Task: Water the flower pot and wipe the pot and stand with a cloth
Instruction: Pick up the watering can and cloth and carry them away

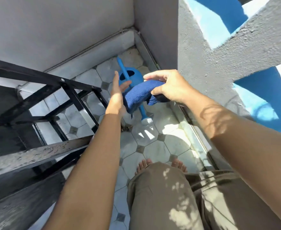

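A dark blue cloth hangs folded between my two hands, above the floor. My right hand pinches its upper right end with thumb and fingers. My left hand is flat, fingers straight, its palm pressed against the cloth's left side. Below them on the tiled floor lies a blue watering can, its long spout running toward me under the cloth. The black metal stand fills the left of the view, seen from above. No flower pot is in sight.
A clear plastic bottle lies on the tiles near the spout's tip. Grey walls close in at the back and right. My bare feet and trousered legs stand at the bottom.
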